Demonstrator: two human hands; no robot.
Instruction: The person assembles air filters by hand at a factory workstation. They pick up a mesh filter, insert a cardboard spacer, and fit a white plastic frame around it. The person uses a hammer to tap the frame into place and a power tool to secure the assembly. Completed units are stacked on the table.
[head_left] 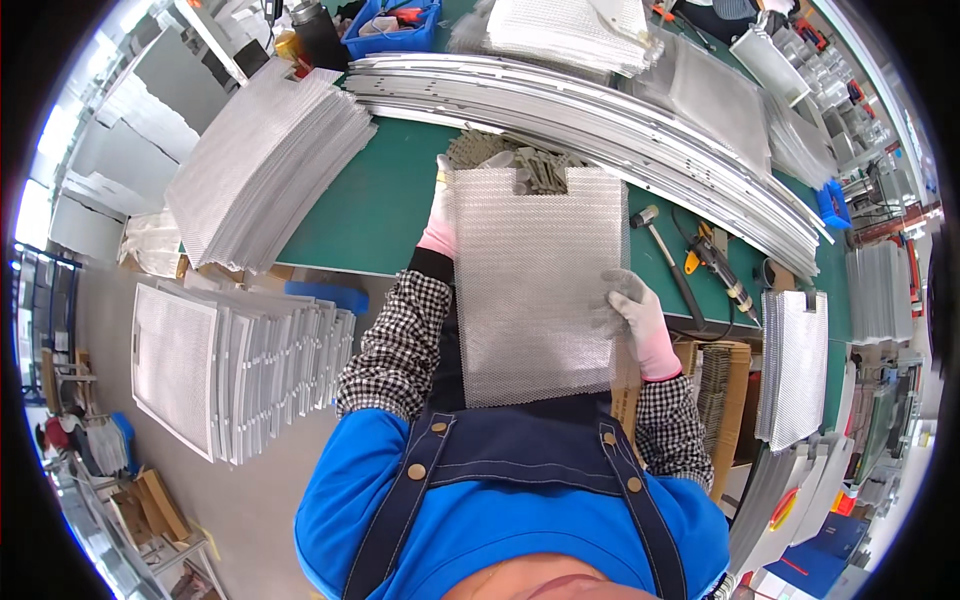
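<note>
In front of me stands a silver metal mesh sheet (pixel 535 290) with a rectangular notch in its top edge. My left hand (pixel 446 205), in a pale glove, is closed at its upper left edge; part of the hand is hidden behind the mesh. My right hand (pixel 638 318), gloved too, grips the right edge, with grey fingertips lying over the mesh. Small grey pieces (pixel 548 172) are heaped on the green table just beyond the sheet's top edge, partly showing through the notch.
Long silver metal strips (pixel 560 100) run across the green table (pixel 335 210). A hammer (pixel 672 265) and a power screwdriver (pixel 722 268) lie to the right. Mesh sheets are stacked at left (pixel 270 160) and right (pixel 795 365). Framed panels (pixel 230 370) stand in a row at lower left.
</note>
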